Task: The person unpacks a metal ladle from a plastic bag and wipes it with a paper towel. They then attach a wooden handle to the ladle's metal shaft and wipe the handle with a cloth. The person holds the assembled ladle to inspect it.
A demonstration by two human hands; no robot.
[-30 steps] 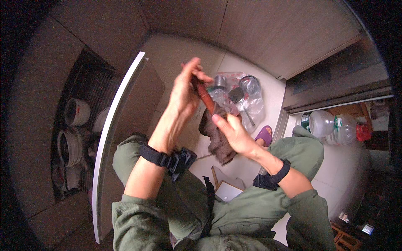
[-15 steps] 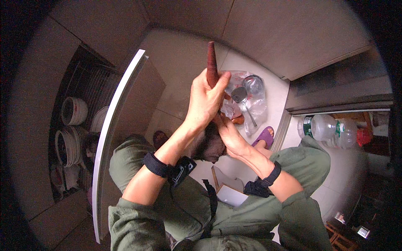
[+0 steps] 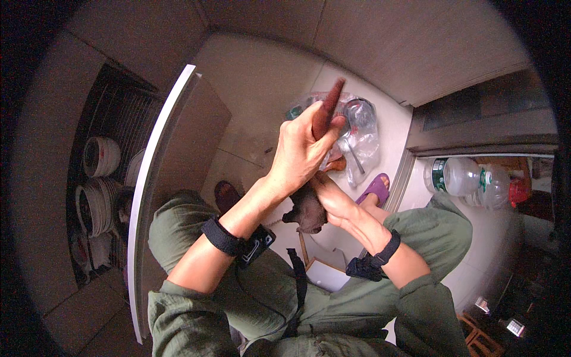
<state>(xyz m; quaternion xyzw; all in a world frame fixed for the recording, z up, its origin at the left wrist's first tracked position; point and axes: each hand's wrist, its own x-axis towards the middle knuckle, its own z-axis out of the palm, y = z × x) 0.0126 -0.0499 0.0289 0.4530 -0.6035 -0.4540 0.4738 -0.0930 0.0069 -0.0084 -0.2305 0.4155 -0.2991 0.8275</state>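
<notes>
My left hand (image 3: 299,147) is closed round a tapered reddish-brown stick (image 3: 334,101), which slants up and to the right with its thin end free. Just below, my right hand (image 3: 338,202) is closed and close against the left, its fingers partly hidden. A crumpled dark brown cloth (image 3: 308,213) hangs beside the right palm, seemingly gripped by it. The stick's lower end cannot be seen. Beyond my hands, a clear plastic bag (image 3: 370,143) lies on the floor with a metal utensil (image 3: 353,156) and a brown piece (image 3: 337,164) at it.
An open cabinet front with a white edge (image 3: 156,149) stands at left, beside a rack of stacked bowls (image 3: 102,156). Clear plastic bottles (image 3: 463,177) lie at right. A white, box-like thing (image 3: 327,277) rests between my legs. Purple slippers (image 3: 376,189) are on my feet.
My left hand has shifted slightly right and down. The stick has tipped from nearly upright to slanting right. The cloth has changed shape, while my right hand stays nearly in place.
</notes>
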